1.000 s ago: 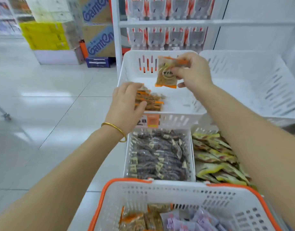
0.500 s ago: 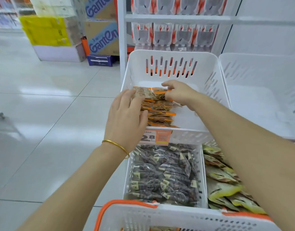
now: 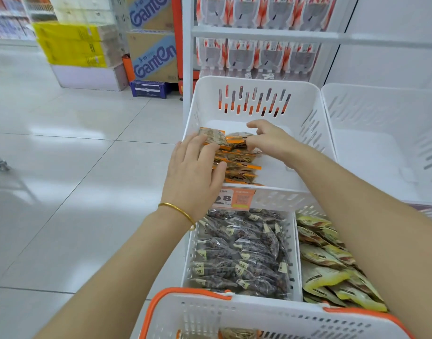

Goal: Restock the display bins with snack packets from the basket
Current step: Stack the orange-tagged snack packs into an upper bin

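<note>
Head view: by the upper bin's (image 3: 254, 80) left wall, our left hand (image 3: 198, 167) lies flat, fingers straight, steadying the row of orange-edged packets (image 3: 242, 167), which runs front to back. At the row's rear, our right hand (image 3: 266, 139) touches the rearmost packet (image 3: 237, 141) with loosely bent fingers; we cannot tell if it pinches. The basket (image 3: 259, 311) sits below the bin's front, toward us.

Left hand (image 3: 195, 167) lies flat, fingers straight; right hand (image 3: 266, 140) loosely bent, fingers spread.

White bin (image 3: 301, 95) — snack packets (image 3: 239, 167) inside; stacked left.
</note>
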A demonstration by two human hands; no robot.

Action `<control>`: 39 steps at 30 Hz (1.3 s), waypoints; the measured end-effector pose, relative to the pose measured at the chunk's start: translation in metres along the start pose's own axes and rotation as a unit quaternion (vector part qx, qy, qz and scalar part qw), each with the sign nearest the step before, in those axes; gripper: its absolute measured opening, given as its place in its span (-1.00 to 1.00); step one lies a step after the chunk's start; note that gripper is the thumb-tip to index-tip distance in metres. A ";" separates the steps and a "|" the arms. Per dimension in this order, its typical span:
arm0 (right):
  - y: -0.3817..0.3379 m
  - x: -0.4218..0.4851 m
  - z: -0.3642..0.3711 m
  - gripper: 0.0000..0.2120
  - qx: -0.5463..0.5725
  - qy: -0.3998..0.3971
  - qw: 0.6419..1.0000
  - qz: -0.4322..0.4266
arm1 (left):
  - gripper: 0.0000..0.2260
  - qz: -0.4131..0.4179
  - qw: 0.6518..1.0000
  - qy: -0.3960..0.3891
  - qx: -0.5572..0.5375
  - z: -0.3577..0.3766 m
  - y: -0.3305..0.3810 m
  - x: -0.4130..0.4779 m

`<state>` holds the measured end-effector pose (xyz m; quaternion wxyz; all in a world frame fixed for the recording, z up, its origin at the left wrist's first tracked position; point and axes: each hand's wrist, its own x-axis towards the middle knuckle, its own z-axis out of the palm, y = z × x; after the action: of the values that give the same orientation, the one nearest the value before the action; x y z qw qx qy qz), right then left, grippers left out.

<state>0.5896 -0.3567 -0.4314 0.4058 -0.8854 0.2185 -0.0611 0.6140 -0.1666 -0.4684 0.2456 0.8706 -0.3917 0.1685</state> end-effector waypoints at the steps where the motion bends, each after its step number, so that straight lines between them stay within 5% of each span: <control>1: 0.000 -0.005 -0.001 -0.42 0.007 0.008 1.000 0.000 | -0.52 0.001 1.000 -0.002 0.001 0.000 0.000 -0.001; 7: -0.012 -0.074 -0.010 -0.58 0.080 0.142 0.985 -0.061 | -0.55 0.009 1.000 -0.020 -0.009 -0.014 0.008 -0.028; 13: 0.022 -0.220 0.027 -0.77 0.277 0.076 0.957 -0.047 | -0.62 0.093 0.989 -0.102 0.048 -0.049 0.038 -0.118; 18: 0.120 -0.300 0.119 -0.77 0.171 -0.087 0.975 0.114 | -0.55 0.090 0.956 -0.262 0.095 -0.047 0.044 -0.225; 23: 0.187 -0.334 0.193 -0.72 0.004 -0.201 0.973 0.109 | -0.57 0.046 0.927 -0.360 0.100 -0.035 0.039 -0.277; 30: 0.208 -0.331 0.258 -0.28 -0.038 -0.227 0.963 0.139 | -0.58 0.026 0.910 -0.403 0.099 -0.030 0.035 -0.289; 39: 0.218 -0.322 0.274 -0.58 -0.032 -0.185 0.972 0.138 | -0.58 0.033 0.909 -0.407 0.087 -0.022 0.039 -0.281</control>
<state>0.3059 -0.1519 -0.7531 0.4149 -0.8553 0.2614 0.1674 0.4033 -0.0082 -0.5750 -0.0180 0.8683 -0.4695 -0.1593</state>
